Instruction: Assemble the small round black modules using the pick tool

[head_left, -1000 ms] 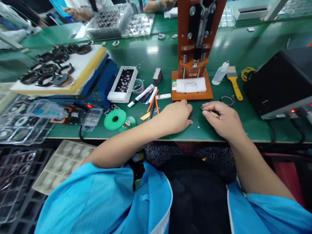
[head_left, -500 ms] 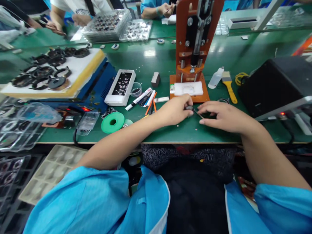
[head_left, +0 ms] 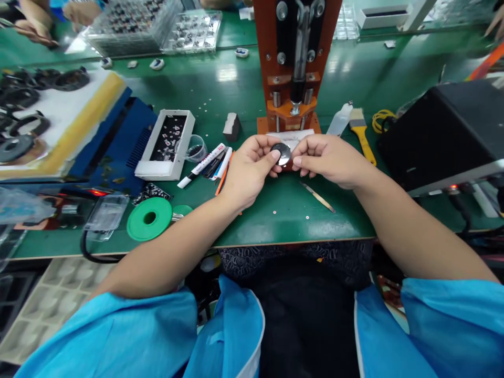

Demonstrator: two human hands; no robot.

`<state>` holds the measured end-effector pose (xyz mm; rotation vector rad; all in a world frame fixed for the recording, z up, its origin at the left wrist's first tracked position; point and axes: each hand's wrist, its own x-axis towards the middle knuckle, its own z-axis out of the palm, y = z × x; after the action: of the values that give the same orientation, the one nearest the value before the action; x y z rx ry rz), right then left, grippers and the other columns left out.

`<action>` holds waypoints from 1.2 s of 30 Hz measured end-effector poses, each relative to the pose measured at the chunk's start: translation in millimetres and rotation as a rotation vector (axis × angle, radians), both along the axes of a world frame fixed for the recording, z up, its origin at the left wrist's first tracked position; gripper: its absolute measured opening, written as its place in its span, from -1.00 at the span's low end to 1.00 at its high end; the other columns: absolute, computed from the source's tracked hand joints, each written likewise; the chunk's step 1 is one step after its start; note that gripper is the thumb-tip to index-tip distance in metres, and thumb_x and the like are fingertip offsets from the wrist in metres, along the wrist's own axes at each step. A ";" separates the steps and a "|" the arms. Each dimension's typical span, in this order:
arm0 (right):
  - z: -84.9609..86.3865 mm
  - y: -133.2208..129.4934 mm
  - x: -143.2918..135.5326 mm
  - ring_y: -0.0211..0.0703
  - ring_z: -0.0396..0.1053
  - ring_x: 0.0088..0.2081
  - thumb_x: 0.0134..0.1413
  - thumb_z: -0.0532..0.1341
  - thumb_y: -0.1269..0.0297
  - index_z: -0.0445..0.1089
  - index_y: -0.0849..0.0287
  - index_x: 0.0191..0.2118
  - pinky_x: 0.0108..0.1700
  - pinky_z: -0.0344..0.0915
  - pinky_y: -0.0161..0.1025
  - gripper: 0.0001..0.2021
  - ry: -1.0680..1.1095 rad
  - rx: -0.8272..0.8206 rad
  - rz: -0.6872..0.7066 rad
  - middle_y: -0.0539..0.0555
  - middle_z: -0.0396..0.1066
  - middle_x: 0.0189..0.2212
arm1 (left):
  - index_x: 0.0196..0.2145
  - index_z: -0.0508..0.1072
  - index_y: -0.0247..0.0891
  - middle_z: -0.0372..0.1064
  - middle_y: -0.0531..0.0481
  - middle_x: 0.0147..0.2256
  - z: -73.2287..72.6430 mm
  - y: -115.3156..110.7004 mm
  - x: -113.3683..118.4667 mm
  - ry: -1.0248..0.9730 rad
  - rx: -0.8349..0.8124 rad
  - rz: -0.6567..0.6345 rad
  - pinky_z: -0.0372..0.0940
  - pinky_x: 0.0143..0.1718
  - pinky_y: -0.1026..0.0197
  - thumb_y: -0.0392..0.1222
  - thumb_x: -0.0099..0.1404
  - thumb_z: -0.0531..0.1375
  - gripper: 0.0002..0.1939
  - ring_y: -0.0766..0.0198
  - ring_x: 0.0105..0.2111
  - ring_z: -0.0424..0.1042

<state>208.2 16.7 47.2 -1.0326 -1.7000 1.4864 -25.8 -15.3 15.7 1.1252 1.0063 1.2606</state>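
Between thumb and fingers my left hand (head_left: pixel 254 165) holds a small round dark part (head_left: pixel 283 154) with a shiny face, just in front of the orange press (head_left: pixel 289 113). My right hand (head_left: pixel 325 159) is at the part's right edge with its fingertips pinched together; whether they grip the part or something tiny is hidden. Behind both hands, a white foam block (head_left: pixel 295 137) rests on the press base. A thin tool with a pale handle (head_left: pixel 319 198) lies on the green table below my right hand.
Left of my hands are markers (head_left: pixel 205 164), a white box of small parts (head_left: pixel 167 142), a clear cup (head_left: pixel 196 148) and a green spool (head_left: pixel 149 218). A brush (head_left: pixel 365 137), a bottle (head_left: pixel 339 121) and a black box (head_left: pixel 441 136) stand or lie right. Another person's hand (head_left: pixel 37 29) shows at upper left.
My hands have risen toward the press, and the round part's shiny face now shows. The thin tool, earlier at my right fingers, now lies on the table. The view has shifted.
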 end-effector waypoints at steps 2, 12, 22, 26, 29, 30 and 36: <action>-5.1 -0.8 0.8 -0.16 0.63 -0.34 0.30 0.61 0.39 0.67 0.03 -0.24 -0.37 0.47 -0.27 -0.83 0.021 -0.026 -0.010 0.01 0.77 -0.30 | 0.05 0.65 -0.14 0.69 0.10 -0.24 -0.4 -2.1 -0.5 0.012 0.012 -0.015 0.56 -0.32 0.38 -0.33 0.54 0.51 -0.78 0.38 -0.37 0.65; -13.1 -5.1 -2.4 -0.13 0.60 -0.31 0.29 0.59 0.19 0.66 0.04 -0.18 -0.25 0.52 -0.17 -0.85 -0.009 0.041 -0.029 0.03 0.73 -0.29 | 0.04 0.64 -0.18 0.70 0.10 -0.21 1.5 -8.4 -2.3 0.024 0.024 -0.047 0.58 -0.31 0.41 -0.41 0.45 0.54 -0.70 0.40 -0.34 0.68; -4.9 -8.8 -0.6 -0.16 0.38 -0.37 0.17 0.74 -0.17 0.57 0.04 -0.24 -0.24 0.37 -0.11 -0.51 -0.064 0.112 -0.037 -0.04 0.56 -0.40 | -0.05 0.67 -0.20 0.69 0.11 -0.27 7.5 -13.0 1.4 -0.027 0.023 -0.061 0.59 -0.30 0.40 -0.51 0.42 0.49 -0.73 0.40 -0.35 0.67; -7.7 -7.9 -0.1 -0.14 0.45 -0.32 0.12 0.78 -0.19 0.59 0.04 -0.21 -0.17 0.46 -0.09 -0.48 -0.025 0.097 -0.042 -0.02 0.61 -0.33 | -0.08 0.69 -0.20 0.68 0.10 -0.27 3.7 -11.3 0.9 -0.021 0.074 -0.079 0.56 -0.27 0.36 -0.45 0.38 0.52 -0.75 0.39 -0.34 0.63; -11.2 -6.2 0.9 -0.04 0.58 -0.22 0.15 0.74 -0.11 0.65 0.04 -0.17 -0.10 0.51 -0.06 -0.57 -0.009 0.125 -0.085 0.03 0.70 -0.25 | -0.09 0.71 -0.20 0.69 0.08 -0.26 0.2 -9.7 -1.0 -0.010 0.122 -0.089 0.53 -0.25 0.32 -0.39 0.34 0.54 -0.78 0.37 -0.32 0.61; -12.2 -5.6 1.3 -0.02 0.60 -0.19 0.18 0.70 -0.06 0.67 0.04 -0.16 -0.08 0.51 -0.05 -0.63 -0.013 0.152 -0.105 0.04 0.72 -0.23 | -0.10 0.73 -0.20 0.70 0.07 -0.25 -0.9 -9.5 -1.8 0.011 0.135 -0.086 0.52 -0.23 0.31 -0.37 0.34 0.54 -0.79 0.36 -0.31 0.61; -12.9 -4.2 1.4 -0.04 0.54 -0.22 0.22 0.55 0.07 0.70 0.03 -0.19 -0.11 0.41 -0.05 -0.82 -0.018 0.290 -0.183 0.02 0.73 -0.24 | -0.14 0.76 -0.15 0.77 -0.02 -0.16 -6.0 -10.3 -5.1 0.254 0.214 -0.019 0.58 -0.05 0.14 -0.22 0.38 0.53 -0.89 0.17 -0.15 0.68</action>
<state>209.6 12.5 34.4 -1.0155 -1.7211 1.0815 -30.9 -25.6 9.7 1.4861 1.0615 1.2533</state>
